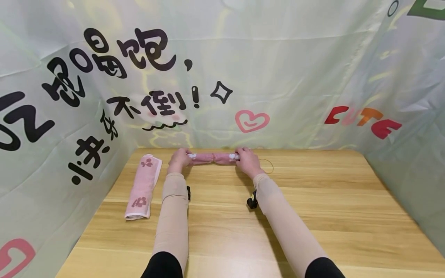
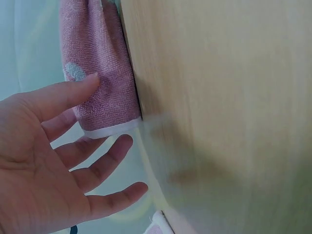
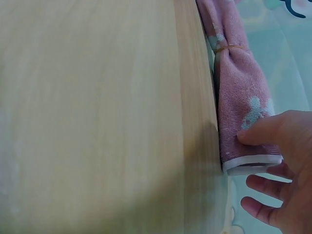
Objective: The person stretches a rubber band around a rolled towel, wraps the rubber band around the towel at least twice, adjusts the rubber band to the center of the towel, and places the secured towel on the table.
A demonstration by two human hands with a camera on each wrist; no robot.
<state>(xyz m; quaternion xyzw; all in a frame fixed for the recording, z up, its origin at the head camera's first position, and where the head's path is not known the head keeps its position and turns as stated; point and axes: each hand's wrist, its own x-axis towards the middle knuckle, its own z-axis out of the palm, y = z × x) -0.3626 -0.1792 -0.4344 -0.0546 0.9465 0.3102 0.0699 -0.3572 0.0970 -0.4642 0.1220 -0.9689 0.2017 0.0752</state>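
A rolled dark-pink towel point(image 1: 203, 158) with pale motifs and white-edged ends lies crosswise near the table's far edge. Around its middle a thin rubber band point(image 3: 233, 47) cinches it, as the right wrist view shows. My left hand point(image 1: 179, 160) pinches the left end, thumb on the near face and some fingers behind; its lower fingers point(image 2: 117, 195) spread away from the cloth. At the other end, my right hand point(image 1: 249, 161) holds the towel between thumb and fingers, the fingers partly hidden behind it.
A folded light-pink towel point(image 1: 144, 189) with flower motifs lies lengthwise on the wooden table point(image 1: 222, 231), left of my left arm. A loose rubber band point(image 1: 272, 166) lies just right of my right hand. Printed cloth point(image 1: 295, 77) walls rise behind and at both sides.
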